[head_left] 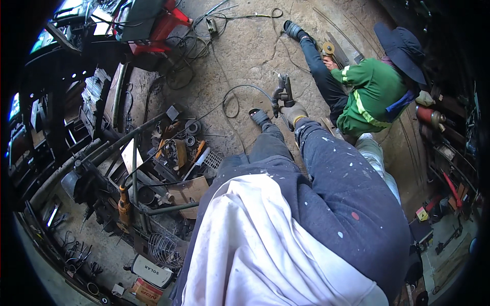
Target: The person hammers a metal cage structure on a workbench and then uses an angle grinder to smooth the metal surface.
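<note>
My right hand, in a light work glove with a yellow cuff, reaches forward low over the floor. Its fingers are closed round the rear of a dark hand tool with a narrow front end and a bracket-like side. A cable curves in to the tool from the left; it looks like a power tool, but its exact kind is unclear. My left hand is out of sight. Left of the tool, my foot rests on the concrete.
A crouching co-worker in a green jacket and dark hat holds an angle grinder at the right. Cables loop across the floor near a red chair. Scrap metal, a cardboard piece and an orange tool clutter the left.
</note>
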`<state>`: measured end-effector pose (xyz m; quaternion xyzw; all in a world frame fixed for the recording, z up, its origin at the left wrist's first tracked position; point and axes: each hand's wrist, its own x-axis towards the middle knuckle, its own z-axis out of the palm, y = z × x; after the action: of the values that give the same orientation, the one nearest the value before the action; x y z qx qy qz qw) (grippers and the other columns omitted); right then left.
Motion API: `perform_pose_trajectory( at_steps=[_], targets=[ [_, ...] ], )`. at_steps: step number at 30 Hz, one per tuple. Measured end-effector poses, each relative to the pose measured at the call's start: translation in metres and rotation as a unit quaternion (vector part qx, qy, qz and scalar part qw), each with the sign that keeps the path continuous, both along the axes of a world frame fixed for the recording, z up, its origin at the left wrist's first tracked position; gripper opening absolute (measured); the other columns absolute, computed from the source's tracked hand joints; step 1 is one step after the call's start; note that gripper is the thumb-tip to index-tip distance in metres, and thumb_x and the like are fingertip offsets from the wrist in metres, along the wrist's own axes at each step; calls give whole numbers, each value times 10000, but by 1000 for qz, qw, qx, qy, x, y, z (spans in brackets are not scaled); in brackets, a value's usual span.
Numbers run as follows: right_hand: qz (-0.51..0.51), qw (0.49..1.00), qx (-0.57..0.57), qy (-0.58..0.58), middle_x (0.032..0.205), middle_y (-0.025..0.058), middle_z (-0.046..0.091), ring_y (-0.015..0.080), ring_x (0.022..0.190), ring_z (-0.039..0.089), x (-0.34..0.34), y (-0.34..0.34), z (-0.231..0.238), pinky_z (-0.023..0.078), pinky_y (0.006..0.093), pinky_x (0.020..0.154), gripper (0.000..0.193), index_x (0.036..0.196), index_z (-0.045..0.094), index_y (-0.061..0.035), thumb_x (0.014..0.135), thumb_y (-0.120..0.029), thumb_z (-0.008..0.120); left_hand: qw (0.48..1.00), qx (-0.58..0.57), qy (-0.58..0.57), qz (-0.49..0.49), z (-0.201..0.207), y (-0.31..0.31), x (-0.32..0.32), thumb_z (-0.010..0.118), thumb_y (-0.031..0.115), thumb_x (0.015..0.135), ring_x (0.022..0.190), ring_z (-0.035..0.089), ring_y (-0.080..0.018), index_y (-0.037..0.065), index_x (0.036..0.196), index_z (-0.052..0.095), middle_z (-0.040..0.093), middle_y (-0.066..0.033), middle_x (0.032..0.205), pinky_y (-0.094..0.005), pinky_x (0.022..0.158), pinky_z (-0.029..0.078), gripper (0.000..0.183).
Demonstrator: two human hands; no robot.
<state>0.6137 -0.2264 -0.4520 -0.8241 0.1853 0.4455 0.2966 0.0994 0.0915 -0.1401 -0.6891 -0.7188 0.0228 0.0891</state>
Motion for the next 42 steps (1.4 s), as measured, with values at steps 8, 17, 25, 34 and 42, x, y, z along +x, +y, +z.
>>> perform_pose_trajectory(
  at_steps=[8, 17, 25, 34, 42],
  targets=[
    [-6, 1000, -3, -15, 934, 153, 710, 309, 882, 680, -4, 1, 6, 508, 401, 799, 476, 1079, 694, -83, 724, -385, 791, 1000, 4, -7, 10, -12, 0, -3, 458, 368, 994, 1043, 614, -413, -61, 1163, 610, 649, -254, 1142, -424, 905, 485, 486],
    [14, 1000, 0, -8, 943, 157, 709, 304, 879, 681, -6, 1, 8, 510, 397, 797, 485, 1071, 689, -65, 713, -375, 792, 999, 16, -19, 32, -22, -3, -20, 450, 371, 995, 1041, 613, -417, -58, 1165, 610, 648, -255, 1142, -427, 901, 487, 488],
    [34, 999, -1, 7, 1041, 186, 708, 344, 1006, 678, -10, 10, 27, 514, 409, 876, 439, 1086, 700, -88, 703, -294, 762, 996, 45, -50, 65, -39, -2, -29, 444, 374, 996, 1039, 613, -421, -55, 1168, 609, 648, -256, 1142, -430, 898, 489, 491],
    [98, 995, 1, -32, 982, 172, 712, 334, 925, 689, -19, 22, 12, 515, 406, 821, 449, 1081, 701, -87, 727, -355, 766, 991, 61, -60, 99, -45, -14, -49, 436, 377, 997, 1037, 613, -426, -52, 1170, 609, 647, -257, 1142, -434, 894, 491, 494],
    [143, 989, -28, -18, 1025, 173, 711, 339, 984, 680, -27, 37, 5, 516, 426, 856, 446, 1080, 712, -121, 697, -344, 759, 992, 52, -53, 99, -49, -18, -55, 430, 380, 998, 1035, 613, -430, -49, 1172, 608, 647, -258, 1142, -436, 891, 492, 496]
  ],
)
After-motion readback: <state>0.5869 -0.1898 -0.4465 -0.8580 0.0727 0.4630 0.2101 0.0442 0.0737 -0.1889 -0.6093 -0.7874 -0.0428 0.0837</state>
